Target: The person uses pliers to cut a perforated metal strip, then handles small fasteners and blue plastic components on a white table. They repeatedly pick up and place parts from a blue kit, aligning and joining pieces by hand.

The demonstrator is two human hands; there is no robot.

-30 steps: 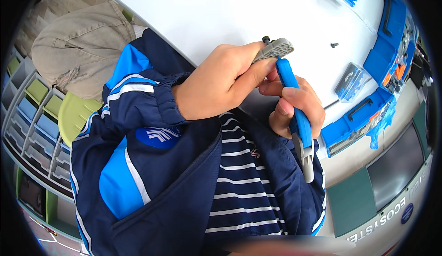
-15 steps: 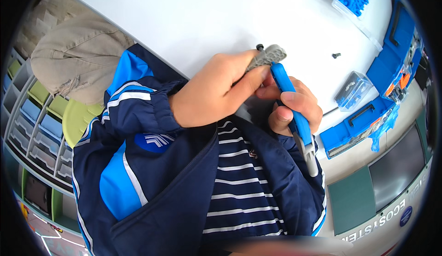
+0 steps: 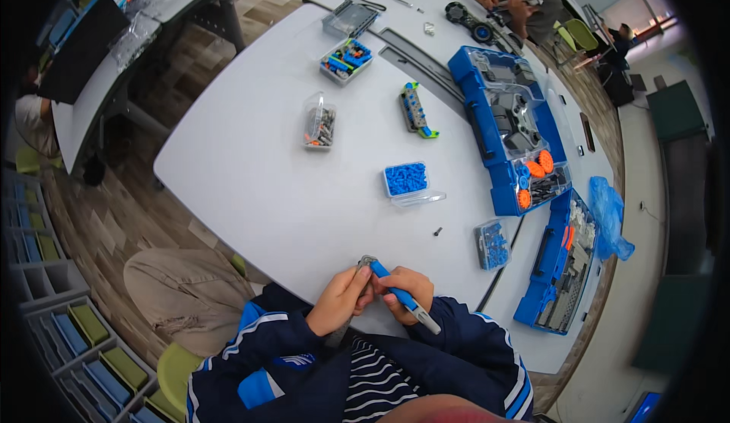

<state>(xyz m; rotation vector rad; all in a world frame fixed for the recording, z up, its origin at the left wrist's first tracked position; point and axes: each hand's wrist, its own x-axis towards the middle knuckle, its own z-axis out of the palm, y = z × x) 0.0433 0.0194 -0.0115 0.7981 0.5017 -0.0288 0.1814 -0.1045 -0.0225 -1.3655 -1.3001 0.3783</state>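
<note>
Grey part point(image 3: 367, 260) is at the far tips of the left hand point(image 3: 338, 299), above the counter point(image 3: 243, 141), and only a short end of it stands out beyond the fingers. The left hand pinches it between thumb and curled fingers. The right hand is folded around a blue tool point(image 3: 403, 298), whose pale rear end points back to the body. Both hands are close together, and the blue tool's front end is at the grey part; whether it is truly seated there I cannot tell, because it is too small.

In my judgement, the main danger is a slip. If the front end is not well engaged, a push from the right hand could send it sideways into the left thumb, which is just beside it. The grey part could also turn in the pinch, since so little of it is visible outside the fingers, or jump out and fall toward the lap.

Ahead of the right hand lies a small dark pin point(image 3: 437, 232), loose and easy to lose; a careless sweep could roll it away. Farther to the right of this hand stands a clear box point(image 3: 482, 249) with blue pieces, which a wide elbow movement might push or spill.
</note>
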